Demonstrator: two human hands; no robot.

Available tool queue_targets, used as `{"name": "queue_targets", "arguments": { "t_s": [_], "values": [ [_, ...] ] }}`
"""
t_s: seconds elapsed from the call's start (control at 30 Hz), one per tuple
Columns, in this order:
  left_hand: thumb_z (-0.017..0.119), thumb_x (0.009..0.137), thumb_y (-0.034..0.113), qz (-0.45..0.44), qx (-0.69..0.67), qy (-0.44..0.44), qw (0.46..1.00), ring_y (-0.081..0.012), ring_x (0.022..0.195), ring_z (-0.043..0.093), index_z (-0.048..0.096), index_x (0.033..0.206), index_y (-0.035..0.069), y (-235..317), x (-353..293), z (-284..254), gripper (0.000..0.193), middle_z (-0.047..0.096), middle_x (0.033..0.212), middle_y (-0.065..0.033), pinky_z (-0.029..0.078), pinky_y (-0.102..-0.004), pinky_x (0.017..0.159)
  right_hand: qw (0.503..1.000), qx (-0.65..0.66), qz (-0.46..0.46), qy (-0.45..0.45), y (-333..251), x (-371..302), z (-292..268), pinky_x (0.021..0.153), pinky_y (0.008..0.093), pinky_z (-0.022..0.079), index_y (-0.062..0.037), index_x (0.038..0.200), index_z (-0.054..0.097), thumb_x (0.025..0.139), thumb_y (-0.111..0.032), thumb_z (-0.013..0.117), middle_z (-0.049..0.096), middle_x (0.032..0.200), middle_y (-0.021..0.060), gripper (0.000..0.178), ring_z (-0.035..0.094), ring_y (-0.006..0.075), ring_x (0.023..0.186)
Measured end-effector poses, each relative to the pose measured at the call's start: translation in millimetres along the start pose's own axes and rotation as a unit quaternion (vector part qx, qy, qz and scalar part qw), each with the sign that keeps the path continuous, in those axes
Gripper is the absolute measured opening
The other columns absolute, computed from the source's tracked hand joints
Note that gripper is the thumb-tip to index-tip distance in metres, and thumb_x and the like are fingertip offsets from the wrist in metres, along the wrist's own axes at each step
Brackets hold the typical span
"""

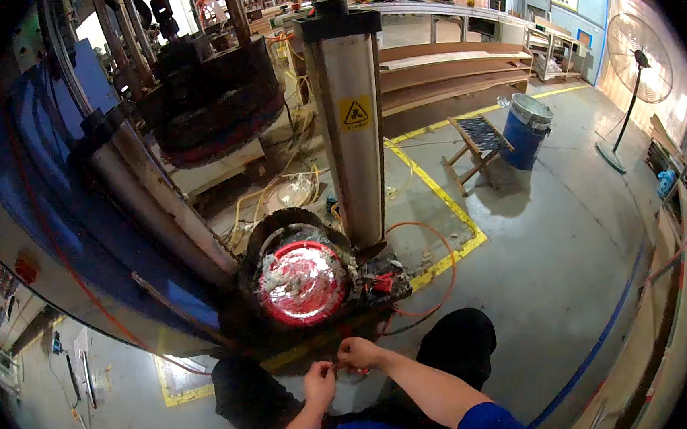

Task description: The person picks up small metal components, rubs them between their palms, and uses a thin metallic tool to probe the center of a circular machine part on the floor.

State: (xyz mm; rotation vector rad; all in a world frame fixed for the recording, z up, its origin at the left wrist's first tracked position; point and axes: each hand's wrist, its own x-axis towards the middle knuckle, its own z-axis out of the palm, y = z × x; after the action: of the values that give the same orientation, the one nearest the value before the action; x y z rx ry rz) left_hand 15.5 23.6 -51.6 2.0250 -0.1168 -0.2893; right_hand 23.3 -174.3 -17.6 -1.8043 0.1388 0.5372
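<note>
My left hand and my right hand meet in front of me, between my knees. Both have their fingers pinched together. Whatever lies between them is too small to make out; a bit of red shows under the right fingers. Just beyond them stands a round red pail, its top smeared with whitish-grey material. It sits in the dirty base of a machine, with a dark curved guard behind it. A dark round press head hangs above and behind the pail, with nothing touching it from my side.
A metal column with a yellow warning label rises behind the pail. An orange hose loops on the floor to the right. Farther off are a folding stool, a blue bin and a standing fan. A blue machine body fills the left.
</note>
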Motion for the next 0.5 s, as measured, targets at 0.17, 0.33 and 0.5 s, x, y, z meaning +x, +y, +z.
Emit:
{"name": "queue_targets", "arguments": {
  "t_s": [0.17,0.33,0.5],
  "values": [
    [0.072,0.089,0.012,0.053,0.069,0.005,0.996,-0.0230,0.079,0.070,0.069,0.097,0.003,17.6,-8.3,-2.9,0.012,0.071,0.086,-0.0129,0.055,-0.0359,0.073,0.997,0.066,-0.013,-0.027,-7.4,-11.9,2.4,0.048,0.0295,0.048,-0.0076,0.104,0.066,0.088,-0.017,0.073,0.070,0.083,0.0070,0.020,0.062,0.0151,0.059],
    [0.074,0.088,0.015,0.071,0.072,0.026,0.995,-0.0283,0.082,0.071,0.069,0.098,0.003,30.2,-10.2,-12.3,0.016,0.072,0.092,-0.0145,0.056,-0.0379,0.075,0.998,0.045,-0.032,-0.015,-9.7,-9.6,5.9,0.046,0.0294,0.046,-0.0107,0.101,0.067,0.086,-0.022,0.079,0.067,0.085,0.0003,0.022,0.058,0.0103,0.066],
    [0.068,0.092,0.011,0.188,0.106,0.038,0.976,-0.0364,0.090,0.068,0.067,0.103,0.005,59.7,-16.8,-38.7,0.012,0.070,0.099,-0.0160,0.055,-0.0411,0.077,0.982,0.098,-0.155,0.040,-44.9,-31.2,4.7,0.070,0.0267,0.053,-0.0076,0.103,0.066,0.087,-0.011,0.079,0.067,0.093,-0.0002,0.022,0.062,0.0095,0.084]
  ]
}}
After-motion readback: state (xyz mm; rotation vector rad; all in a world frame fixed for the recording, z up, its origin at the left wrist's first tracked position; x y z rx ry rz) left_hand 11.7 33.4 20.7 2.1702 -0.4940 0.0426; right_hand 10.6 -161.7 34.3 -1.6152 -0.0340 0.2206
